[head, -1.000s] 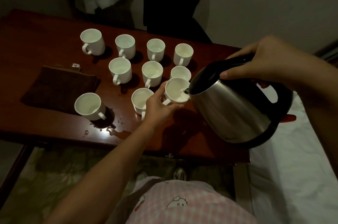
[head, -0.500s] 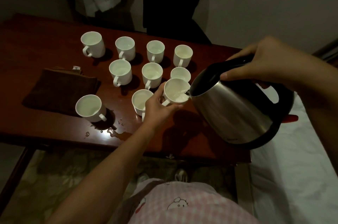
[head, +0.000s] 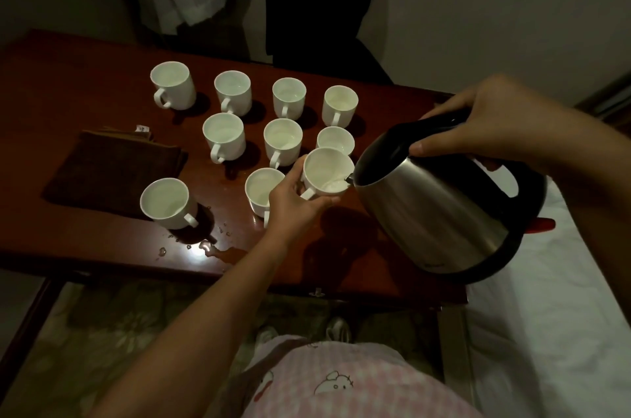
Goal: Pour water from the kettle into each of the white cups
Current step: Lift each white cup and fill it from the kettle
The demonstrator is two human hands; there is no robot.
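The dark wooden table (head: 85, 76) carries the set of white cups, nine standing in loose rows, with a folded brown cloth (head: 112, 168) at their left and spilled drops near the front edge. Over the table's right end hangs the steel kettle (head: 433, 212), tipped so its spout sits at the rim of the lifted cup (head: 326, 171); it is the heaviest piece here, probably sloshing and hard-walled, best carried by its black handle — which is where the right hand (head: 485, 123) wraps it, thumb pressed on the lid's edge. The lifted cup is light, glazed and likely slippery when wet, and would chip if knocked; the left hand (head: 293, 202) cradles it from beneath, fingers curled round the base beside the handle, tilting it toward the spout just above the table.
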